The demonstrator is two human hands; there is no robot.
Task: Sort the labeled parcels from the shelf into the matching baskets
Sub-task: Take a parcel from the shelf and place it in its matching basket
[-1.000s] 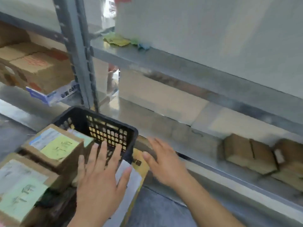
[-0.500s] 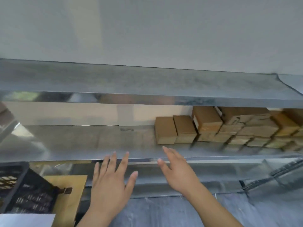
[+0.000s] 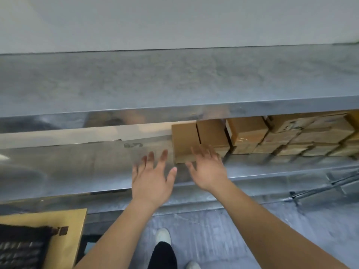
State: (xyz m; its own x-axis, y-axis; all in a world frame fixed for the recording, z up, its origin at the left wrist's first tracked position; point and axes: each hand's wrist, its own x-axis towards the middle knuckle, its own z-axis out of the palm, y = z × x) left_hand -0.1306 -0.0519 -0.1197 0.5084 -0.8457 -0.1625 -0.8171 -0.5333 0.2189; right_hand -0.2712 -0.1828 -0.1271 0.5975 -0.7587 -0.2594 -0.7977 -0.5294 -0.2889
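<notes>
Fingers: both my hands spread flat, holding nothing.
Left hand (image 3: 151, 179): over the bare shelf (image 3: 77, 167), just left of the parcels.
Right hand (image 3: 208, 168): blurred fingertips at the nearest parcel (image 3: 184, 140); contact unclear.
Parcels (image 3: 291, 136): rowed along the shelf's right.
Basket (image 3: 21, 247): bottom left.

One head-worn view looks forward and down, close over a metal shelf (image 3: 77, 167) toward the floor (image 3: 223, 239).

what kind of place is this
Probably a parcel storeroom or small warehouse: long grey metal shelving, a row of brown cardboard boxes stacked on the lower shelf, and a black plastic lattice basket on the floor at lower left.
</notes>
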